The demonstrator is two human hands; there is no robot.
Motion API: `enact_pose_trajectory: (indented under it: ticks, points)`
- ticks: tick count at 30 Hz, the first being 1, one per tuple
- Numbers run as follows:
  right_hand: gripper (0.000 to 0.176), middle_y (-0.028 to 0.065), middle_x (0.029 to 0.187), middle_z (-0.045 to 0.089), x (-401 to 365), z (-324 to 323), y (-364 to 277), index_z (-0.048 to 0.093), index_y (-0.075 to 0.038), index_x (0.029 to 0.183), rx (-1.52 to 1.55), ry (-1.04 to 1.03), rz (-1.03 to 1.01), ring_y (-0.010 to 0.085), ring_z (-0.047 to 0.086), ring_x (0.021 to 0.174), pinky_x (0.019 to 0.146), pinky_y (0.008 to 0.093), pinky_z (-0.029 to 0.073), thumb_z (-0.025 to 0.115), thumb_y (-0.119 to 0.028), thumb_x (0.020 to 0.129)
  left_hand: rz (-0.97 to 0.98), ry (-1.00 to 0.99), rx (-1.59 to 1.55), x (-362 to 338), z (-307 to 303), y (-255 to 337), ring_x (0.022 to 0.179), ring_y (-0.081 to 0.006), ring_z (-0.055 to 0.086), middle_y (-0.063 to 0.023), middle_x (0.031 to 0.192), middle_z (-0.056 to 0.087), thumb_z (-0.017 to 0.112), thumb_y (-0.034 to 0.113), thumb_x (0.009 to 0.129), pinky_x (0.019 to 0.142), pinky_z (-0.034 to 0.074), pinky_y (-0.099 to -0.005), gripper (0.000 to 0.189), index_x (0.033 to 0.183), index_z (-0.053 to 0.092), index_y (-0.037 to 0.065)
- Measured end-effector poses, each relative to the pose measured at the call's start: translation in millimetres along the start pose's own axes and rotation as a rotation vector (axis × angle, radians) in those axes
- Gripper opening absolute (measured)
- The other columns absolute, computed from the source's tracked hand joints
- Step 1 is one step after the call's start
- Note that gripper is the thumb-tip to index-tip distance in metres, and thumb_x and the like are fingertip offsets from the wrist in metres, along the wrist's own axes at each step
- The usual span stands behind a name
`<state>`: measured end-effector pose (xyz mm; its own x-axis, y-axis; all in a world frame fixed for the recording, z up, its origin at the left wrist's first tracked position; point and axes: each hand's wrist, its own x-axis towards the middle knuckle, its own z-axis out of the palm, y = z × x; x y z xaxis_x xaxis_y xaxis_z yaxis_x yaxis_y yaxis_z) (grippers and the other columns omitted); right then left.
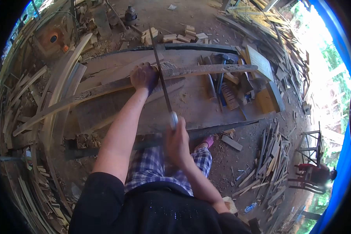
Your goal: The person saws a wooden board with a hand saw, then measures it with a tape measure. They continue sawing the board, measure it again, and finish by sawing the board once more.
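Note:
My right hand [177, 142], a little blurred, is closed around the pale handle of a hand saw [165, 91]. Its narrow blade points away from me and crosses a long, rough wooden strip [206, 70]. Just left of the blade, my left hand [144, 76] grips the strip from above, fingers wrapped over it. The strip lies slantwise across a low wooden workbench [123, 60], its left end jutting past the bench. Light sawdust or shavings [167, 65] lie near the blade. How deep the blade sits in the wood cannot be made out.
A hammer [221, 72] and other tools lie on the bench's right side, beside a wooden block [267, 99]. Cut blocks [179, 38] lie on the ground beyond. Scrap sticks [271, 156] are heaped at right. Long boards [66, 80] lean at left. Someone sits far right.

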<state>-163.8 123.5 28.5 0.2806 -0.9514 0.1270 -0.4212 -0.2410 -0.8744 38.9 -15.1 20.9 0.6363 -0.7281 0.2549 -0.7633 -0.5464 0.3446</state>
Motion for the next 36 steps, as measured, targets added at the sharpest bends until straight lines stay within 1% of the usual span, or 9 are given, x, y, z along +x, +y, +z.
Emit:
enact_pose_trajectory:
  ticks: [3, 5, 9, 11, 18, 22, 24, 31, 36]
  points:
    - [0.02, 0.0308, 0.091, 0.058, 39, 20, -1, 0.043, -0.001, 0.098, -0.111, 0.042, -0.133, 0.0528, 0.056, 0.082, 0.065, 0.0558, 0.045, 0.056, -0.016, 0.095, 0.019, 0.042, -0.035, 1, 3, -4, 0.098, -0.0301, 0.064, -0.0121, 0.1, 0.07, 0.05, 0.029, 0.084, 0.084, 0.049, -0.0437, 0.032, 0.091, 0.072, 0.008]
    - [0.02, 0.0312, 0.09, 0.057, 16, 10, -1, 0.045, 0.0, 0.101, 0.002, 0.032, -0.014, 0.053, 0.056, 0.082, 0.065, 0.0556, 0.046, 0.057, -0.015, 0.094, -0.004, 0.019, -0.015, 6, 6, -2, 0.098, -0.0298, 0.064, -0.0119, 0.1, 0.07, 0.05, 0.029, 0.084, 0.085, 0.048, -0.0436, 0.031, 0.091, 0.072, 0.008]
    - [0.031, 0.0255, 0.094, 0.064, -98, -34, 40, 0.05, 0.002, 0.12, -0.088, 0.02, -0.067, 0.0363, 0.068, 0.092, 0.073, 0.043, 0.054, 0.06, -0.009, 0.092, -0.043, -0.016, -0.027, 3, 5, -2, 0.099, -0.0294, 0.064, -0.0113, 0.102, 0.069, 0.05, 0.029, 0.084, 0.085, 0.047, -0.0428, 0.03, 0.092, 0.071, 0.009]
    - [0.028, 0.0237, 0.09, 0.063, -99, -42, 22, 0.05, 0.002, 0.116, -0.002, 0.018, -0.074, 0.0337, 0.069, 0.088, 0.07, 0.0431, 0.054, 0.06, -0.008, 0.092, -0.036, -0.067, -0.008, 6, -3, -2, 0.099, -0.0316, 0.064, -0.0135, 0.103, 0.069, 0.046, 0.029, 0.087, 0.087, 0.047, -0.0442, 0.032, 0.093, 0.07, 0.009]
    - [0.017, 0.0315, 0.083, 0.055, 39, 17, 0, 0.044, -0.001, 0.096, -0.021, 0.045, -0.129, 0.0561, 0.051, 0.081, 0.061, 0.0531, 0.044, 0.057, -0.01, 0.093, 0.003, 0.001, -0.023, 1, -1, -3, 0.099, -0.0335, 0.064, -0.016, 0.103, 0.068, 0.045, 0.029, 0.087, 0.088, 0.048, -0.0458, 0.033, 0.093, 0.069, 0.009]
    - [0.021, 0.0253, 0.085, 0.06, -59, -25, 22, 0.048, 0.0, 0.107, -0.022, 0.012, -0.004, 0.0424, 0.064, 0.077, 0.063, 0.0462, 0.05, 0.06, -0.009, 0.092, -0.038, -0.043, -0.009, 3, 8, -1, 0.097, -0.029, 0.064, -0.0124, 0.098, 0.07, 0.048, 0.025, 0.084, 0.083, 0.048, -0.0435, 0.029, 0.092, 0.071, 0.009]
    - [0.028, 0.0207, 0.086, 0.062, -102, -42, 35, 0.049, 0.001, 0.115, -0.071, 0.011, -0.095, 0.0324, 0.067, 0.076, 0.063, 0.0407, 0.051, 0.061, -0.005, 0.09, -0.056, 0.018, -0.002, 8, 17, -4, 0.095, -0.0289, 0.065, -0.0125, 0.095, 0.071, 0.049, 0.025, 0.084, 0.081, 0.049, -0.0435, 0.028, 0.089, 0.072, 0.009]
    - [0.018, 0.0318, 0.09, 0.058, 39, 19, 8, 0.046, -0.002, 0.099, -0.056, 0.024, -0.086, 0.0531, 0.056, 0.081, 0.06, 0.0524, 0.045, 0.058, -0.014, 0.093, 0.046, 0.066, -0.023, 4, 13, -9, 0.095, -0.03, 0.064, -0.0113, 0.097, 0.071, 0.049, 0.026, 0.085, 0.082, 0.048, -0.0442, 0.028, 0.09, 0.072, 0.011]
    - [0.021, 0.0251, 0.086, 0.061, -51, -16, 30, 0.05, 0.001, 0.108, -0.032, 0.061, -0.057, 0.0437, 0.064, 0.078, 0.063, 0.0453, 0.05, 0.059, -0.01, 0.093, -0.039, 0.02, -0.051, 4, 6, 2, 0.096, -0.0297, 0.063, -0.0105, 0.098, 0.07, 0.049, 0.028, 0.085, 0.083, 0.047, -0.0443, 0.027, 0.09, 0.071, 0.012]
